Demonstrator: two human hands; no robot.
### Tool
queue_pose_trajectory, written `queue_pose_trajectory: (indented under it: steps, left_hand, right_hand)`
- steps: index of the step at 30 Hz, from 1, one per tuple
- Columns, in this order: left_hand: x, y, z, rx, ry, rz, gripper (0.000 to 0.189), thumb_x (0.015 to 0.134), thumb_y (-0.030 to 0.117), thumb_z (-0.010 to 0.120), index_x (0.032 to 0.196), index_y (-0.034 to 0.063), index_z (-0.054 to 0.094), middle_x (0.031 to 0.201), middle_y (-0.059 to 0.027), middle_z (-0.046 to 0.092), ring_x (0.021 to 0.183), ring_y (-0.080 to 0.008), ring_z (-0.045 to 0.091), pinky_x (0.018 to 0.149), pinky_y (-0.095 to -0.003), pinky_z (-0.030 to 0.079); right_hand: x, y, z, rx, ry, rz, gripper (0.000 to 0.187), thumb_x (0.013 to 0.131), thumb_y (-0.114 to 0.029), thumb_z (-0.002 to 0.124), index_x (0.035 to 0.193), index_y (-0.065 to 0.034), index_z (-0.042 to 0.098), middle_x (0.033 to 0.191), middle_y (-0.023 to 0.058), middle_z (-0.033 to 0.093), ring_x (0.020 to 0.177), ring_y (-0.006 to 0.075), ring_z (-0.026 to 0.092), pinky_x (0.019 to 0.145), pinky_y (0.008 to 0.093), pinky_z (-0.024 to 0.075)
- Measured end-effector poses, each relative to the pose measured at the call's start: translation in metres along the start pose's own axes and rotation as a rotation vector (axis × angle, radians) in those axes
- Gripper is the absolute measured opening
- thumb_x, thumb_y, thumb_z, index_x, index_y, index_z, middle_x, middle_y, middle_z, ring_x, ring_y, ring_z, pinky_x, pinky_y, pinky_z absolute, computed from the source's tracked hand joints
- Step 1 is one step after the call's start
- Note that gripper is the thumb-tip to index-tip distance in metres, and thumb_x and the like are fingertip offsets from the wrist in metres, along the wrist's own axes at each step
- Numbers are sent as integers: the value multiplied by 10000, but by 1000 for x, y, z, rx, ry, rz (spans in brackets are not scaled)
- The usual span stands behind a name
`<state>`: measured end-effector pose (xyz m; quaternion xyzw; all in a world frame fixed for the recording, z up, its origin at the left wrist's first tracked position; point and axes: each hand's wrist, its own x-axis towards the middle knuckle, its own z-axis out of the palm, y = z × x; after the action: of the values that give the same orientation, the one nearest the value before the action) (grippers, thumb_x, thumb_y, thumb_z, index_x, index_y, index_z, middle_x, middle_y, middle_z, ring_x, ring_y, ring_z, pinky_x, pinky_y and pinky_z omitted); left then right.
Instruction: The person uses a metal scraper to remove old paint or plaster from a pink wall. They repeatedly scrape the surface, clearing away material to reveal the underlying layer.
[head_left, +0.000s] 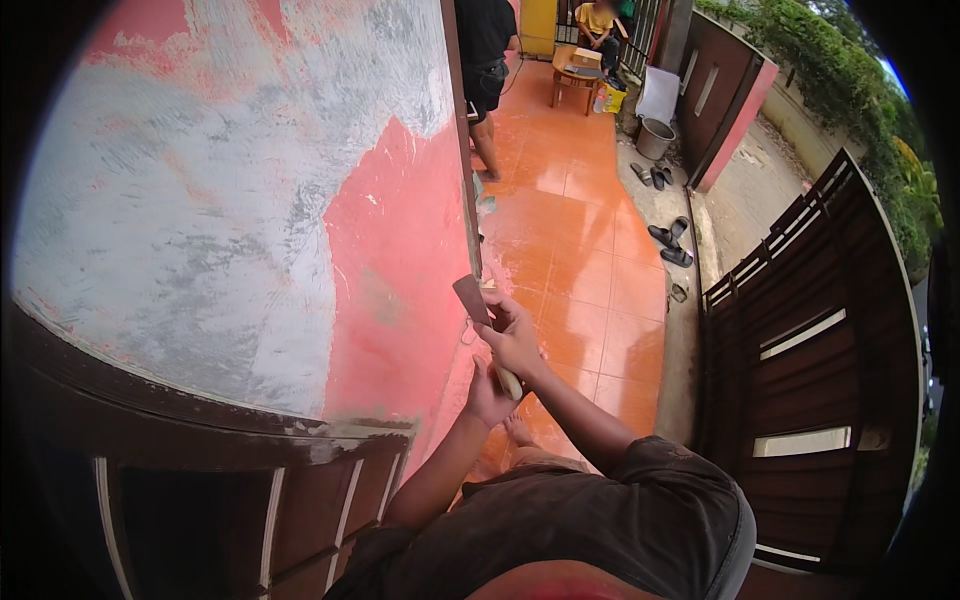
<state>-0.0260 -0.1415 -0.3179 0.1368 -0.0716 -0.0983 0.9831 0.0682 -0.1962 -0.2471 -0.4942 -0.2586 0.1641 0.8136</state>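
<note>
A scraper with a flat, dull metal blade (470, 297) and a pale handle (509, 384) is in front of me, its blade pointing up and left. My right hand (516, 335) grips it around the middle, with the fingers near the blade. Below, my left hand (491, 397) lies against the handle end with its thumb raised; its fingers are mostly hidden. To the left stands a wall with pink paint (401, 217) and a large whitish-grey, streaked patch (187, 195). The blade is close to the wall's edge; contact cannot be made out.
Glossy orange floor tiles (577, 277) run along the wall. Dark panelling (315, 517) is at lower left, a dark gate (810, 360) at right. Sandals (670, 240) and a metal pot (655, 139) line the strip. Farther off are a standing person (484, 60), a seated person (595, 22) and a wooden table (574, 71).
</note>
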Motion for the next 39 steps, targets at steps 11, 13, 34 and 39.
queue_pose_trajectory:
  steps: [11, 13, 34, 39]
  left_hand:
    - [17, -46, 2, 470, -18, -104, 533, 1032, 414, 617, 1414, 63, 497, 1303, -85, 608, 1138, -223, 640, 951, -445, 547]
    - [19, -49, 39, 598, 34, -41, 440, 1047, 296, 609, 1388, 39, 505, 1290, -92, 611, 1112, -217, 655, 909, -422, 569]
    - [88, 0, 106, 1366, 456, 491, 249, 973, 4, 622, 1214, -13, 563, 970, -55, 638, 870, -137, 633, 730, -314, 527]
    - [108, 97, 158, 1557, 532, 896, 93, 997, 21, 585, 1064, -19, 634, 825, -24, 641, 721, -107, 614, 617, -287, 499]
  right_hand:
    - [-51, -55, -61, -111, 199, -120, 536, 827, 221, 501, 1307, 17, 626, 1372, 79, 579, 1318, 187, 555, 1045, 320, 473]
    - [-56, -62, -84, -190, 190, -176, 539, 829, 219, 495, 1307, 9, 632, 1371, 78, 580, 1320, 191, 556, 1044, 323, 480]
    - [86, -141, -3, -587, -411, -918, 519, 739, 197, 584, 1222, 16, 638, 1311, 185, 597, 1204, 375, 591, 972, 423, 527]
    - [159, -162, 96, -559, -471, -1107, 511, 724, 207, 588, 1198, 31, 657, 1281, 179, 603, 1205, 373, 582, 986, 435, 519]
